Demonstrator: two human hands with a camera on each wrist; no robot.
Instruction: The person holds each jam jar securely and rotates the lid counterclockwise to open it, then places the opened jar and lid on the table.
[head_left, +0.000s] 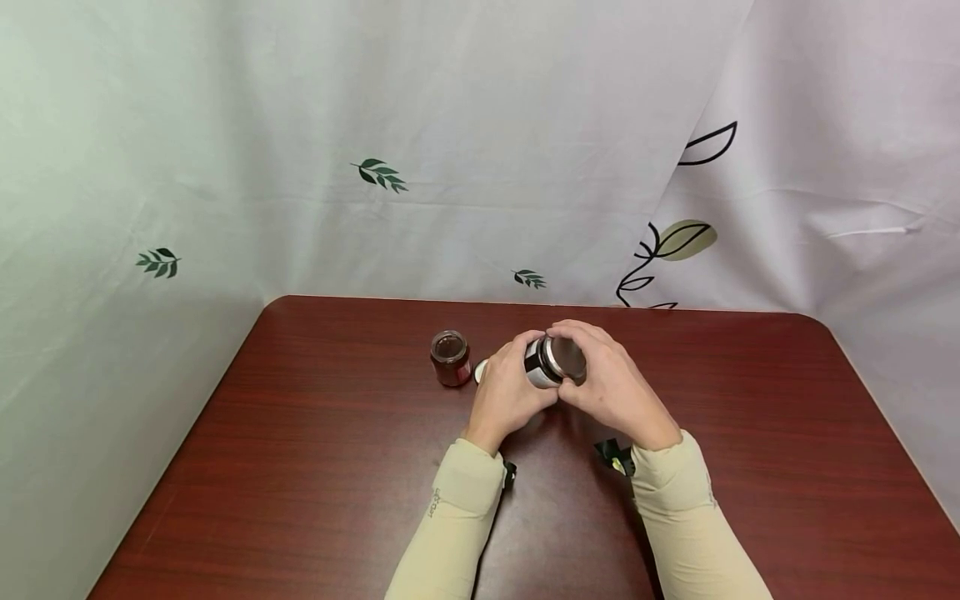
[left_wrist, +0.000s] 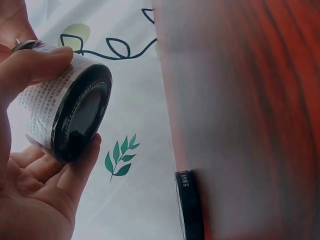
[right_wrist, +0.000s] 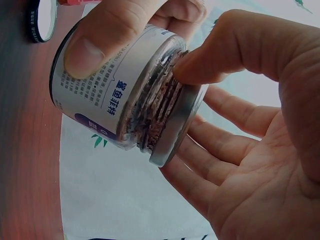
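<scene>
Above the table, my left hand (head_left: pixel 512 390) grips the body of a glass jar (left_wrist: pixel 37 112) with a white printed label and a dark base. The jar is held tilted, its lid end toward my right hand (head_left: pixel 611 383). That hand curls its thumb and fingers round the silver metal lid (right_wrist: pixel 177 127), which sits at the jar's mouth. Dark contents show through the threaded glass neck just below the lid. The right thumb touches the neck near the lid's edge in the right wrist view. Whether the lid is tight or loose I cannot tell.
A second glass jar (head_left: pixel 451 360), dark reddish inside and with no lid on it, stands on the brown table (head_left: pixel 337 467) left of my hands. Beside it is a black-rimmed lid (left_wrist: pixel 190 205) with a white face. A pale patterned curtain (head_left: pixel 450 233) hangs behind the table.
</scene>
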